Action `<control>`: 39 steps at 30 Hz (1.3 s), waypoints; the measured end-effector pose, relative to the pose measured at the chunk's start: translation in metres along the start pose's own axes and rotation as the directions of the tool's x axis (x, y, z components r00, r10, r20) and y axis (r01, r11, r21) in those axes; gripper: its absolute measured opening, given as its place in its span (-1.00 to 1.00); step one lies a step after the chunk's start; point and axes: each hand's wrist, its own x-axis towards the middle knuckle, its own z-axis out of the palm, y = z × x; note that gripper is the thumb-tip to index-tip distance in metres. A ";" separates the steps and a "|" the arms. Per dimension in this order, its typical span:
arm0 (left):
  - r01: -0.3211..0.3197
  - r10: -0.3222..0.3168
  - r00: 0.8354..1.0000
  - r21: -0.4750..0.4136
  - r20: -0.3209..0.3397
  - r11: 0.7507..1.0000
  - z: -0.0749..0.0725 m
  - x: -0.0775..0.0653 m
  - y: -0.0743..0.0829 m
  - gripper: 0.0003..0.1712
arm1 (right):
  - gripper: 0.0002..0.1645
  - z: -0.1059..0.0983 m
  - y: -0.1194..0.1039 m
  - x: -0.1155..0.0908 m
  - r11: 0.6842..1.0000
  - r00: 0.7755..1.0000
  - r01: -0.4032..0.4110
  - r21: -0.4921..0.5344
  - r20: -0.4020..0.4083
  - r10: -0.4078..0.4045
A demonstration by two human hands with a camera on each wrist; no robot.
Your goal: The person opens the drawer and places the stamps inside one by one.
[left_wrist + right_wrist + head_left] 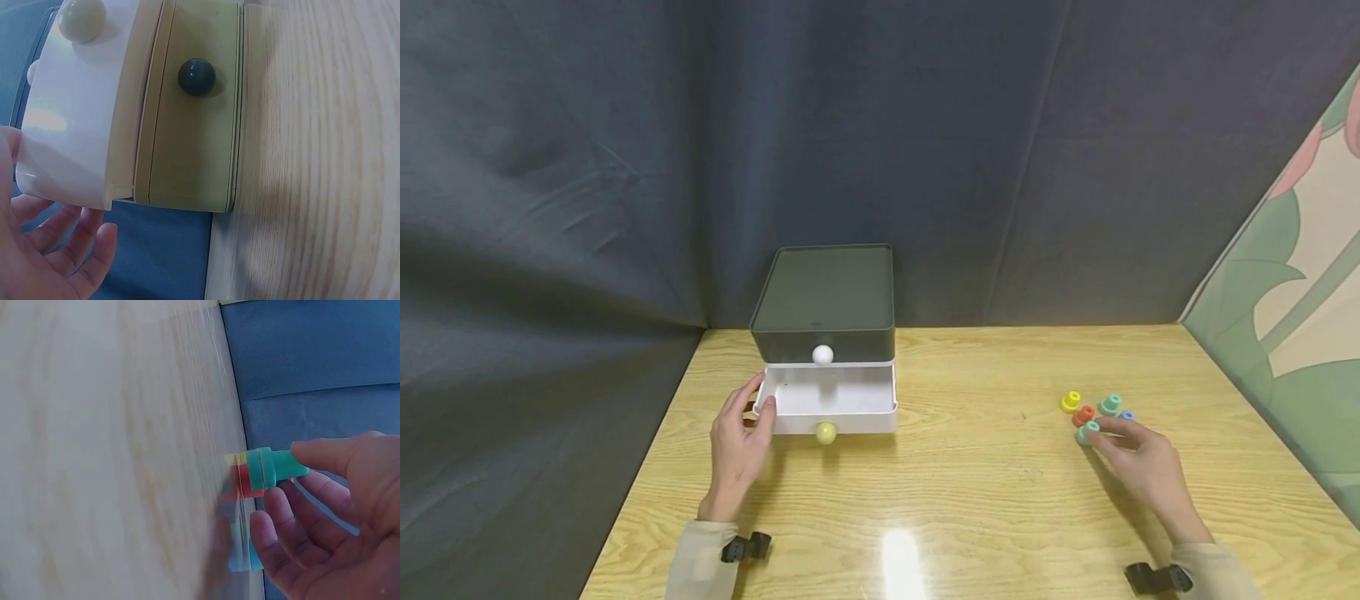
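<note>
My left hand [737, 446] grips the left side of a pulled-out white drawer [857, 423], thumb at the front corner and fingers along the outside. The drawer has a pale yellow-green knob [826, 433], and no objects show inside it. In the left wrist view, the fingers [65, 234] reach under the drawer's end. Over on the right, my right hand [1146, 471] pinches the stem of a small green stepped peg [284, 465] between thumb and fingers. Around it stand a red peg [1083, 416], a yellow peg [1071, 402], another green peg [1109, 406] and a partly hidden blue peg [1126, 415].
The drawer belongs to a small cabinet with a dark top unit [833, 287] and white knob [823, 355]. Below it, a closed olive drawer [187, 144] has a dark knob [197, 77]. Dark curtains [970, 167] stand behind the wooden table [955, 467]; a floral panel [1300, 333] borders its right.
</note>
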 end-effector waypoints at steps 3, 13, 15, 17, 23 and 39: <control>0.002 -0.002 1.000 0.000 0.003 1.000 0.000 0.000 0.000 -0.51 | -0.27 0.000 -0.001 -0.001 1.000 1.000 0.008 -0.001 -0.001 -0.008; 0.008 -0.008 1.000 -0.005 0.008 1.000 0.000 0.000 -0.001 -0.51 | -0.29 -0.004 -0.014 -0.002 1.000 1.000 0.023 0.018 0.016 -0.023; 0.009 -0.009 1.000 -0.008 0.008 1.000 0.000 0.000 -0.001 -0.51 | -0.30 -0.004 -0.018 -0.003 0.999 0.999 0.037 0.020 0.010 -0.037; 0.010 -0.009 1.000 -0.010 0.007 1.000 0.000 0.000 -0.002 -0.51 | -0.32 -0.004 -0.021 -0.002 0.998 0.998 0.055 0.019 0.007 -0.055; 0.009 -0.009 1.000 -0.013 0.002 1.000 0.000 0.000 -0.001 -0.51 | -0.39 -0.002 -0.028 -0.001 0.995 0.994 0.104 -0.006 -0.028 -0.104; 0.022 -0.022 1.000 0.003 0.005 1.000 0.000 0.001 0.001 -0.50 | -0.57 0.002 -0.048 0.002 0.985 0.983 0.170 0.000 -0.064 -0.170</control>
